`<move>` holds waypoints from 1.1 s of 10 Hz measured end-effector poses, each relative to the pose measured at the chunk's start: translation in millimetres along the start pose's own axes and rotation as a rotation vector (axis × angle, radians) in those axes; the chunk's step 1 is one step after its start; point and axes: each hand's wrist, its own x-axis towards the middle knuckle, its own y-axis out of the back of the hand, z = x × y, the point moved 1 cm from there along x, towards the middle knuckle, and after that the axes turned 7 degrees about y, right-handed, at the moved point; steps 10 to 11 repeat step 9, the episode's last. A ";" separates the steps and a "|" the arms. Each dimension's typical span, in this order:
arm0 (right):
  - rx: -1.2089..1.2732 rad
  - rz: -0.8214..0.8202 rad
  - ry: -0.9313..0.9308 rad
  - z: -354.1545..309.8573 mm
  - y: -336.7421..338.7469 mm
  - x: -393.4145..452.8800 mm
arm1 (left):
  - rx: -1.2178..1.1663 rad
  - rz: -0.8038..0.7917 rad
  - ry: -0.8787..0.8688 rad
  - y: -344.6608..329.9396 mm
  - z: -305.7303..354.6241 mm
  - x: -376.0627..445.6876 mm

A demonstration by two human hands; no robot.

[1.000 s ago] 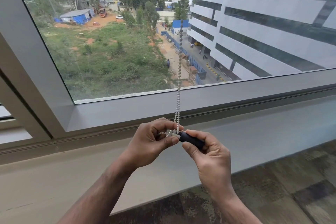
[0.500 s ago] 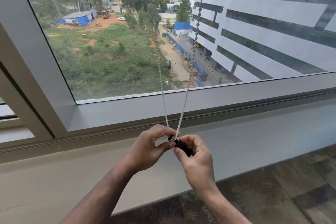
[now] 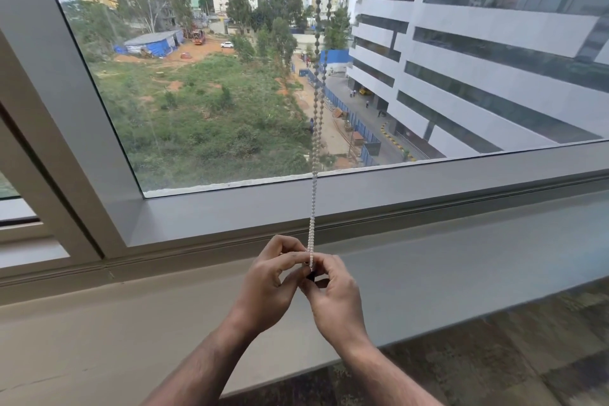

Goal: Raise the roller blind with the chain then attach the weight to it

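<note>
A white bead chain (image 3: 317, 128) hangs in two strands from above the window and runs straight down into my hands. Its lower end meets a small black weight (image 3: 310, 275), mostly hidden between my fingers. My left hand (image 3: 270, 283) pinches the chain's bottom and the top of the weight with thumb and forefinger. My right hand (image 3: 333, 293) is closed around the weight from the right, touching the left hand. The roller blind itself is out of view above.
The grey window frame (image 3: 395, 194) and a deep pale sill (image 3: 131, 323) lie under and behind my hands. A slanted mullion (image 3: 66, 102) stands at the left. Dark patterned carpet (image 3: 510, 349) shows at the lower right.
The black weight went from sticking out sideways in my right hand to being tucked upright between both hands. The two chain strands came together into one straight line. The hands closed up.
</note>
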 end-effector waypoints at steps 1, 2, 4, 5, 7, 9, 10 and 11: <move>-0.018 -0.006 0.020 3.5 -4.9 5.5 | -0.046 -0.002 0.063 0.6 -8.5 -0.5; -0.028 -0.009 0.019 4.2 -7.6 8.0 | -0.058 0.002 0.099 1.1 -11.9 0.5; -0.034 -0.016 0.013 5.9 -10.3 12.7 | -0.066 0.006 0.141 2.4 -17.1 1.2; -0.049 -0.022 -0.005 4.3 -8.6 16.2 | -0.098 0.007 0.190 4.0 -16.2 3.3; -0.088 -0.080 0.031 1.8 -5.6 22.9 | -0.167 -0.022 0.242 10.5 -20.0 9.6; -0.238 -0.197 0.126 -3.1 -0.5 38.3 | -0.128 -0.008 0.242 22.3 -16.0 27.2; -0.238 -0.197 0.126 -3.1 -0.5 38.3 | -0.128 -0.008 0.242 22.3 -16.0 27.2; -0.238 -0.197 0.126 -3.1 -0.5 38.3 | -0.128 -0.008 0.242 22.3 -16.0 27.2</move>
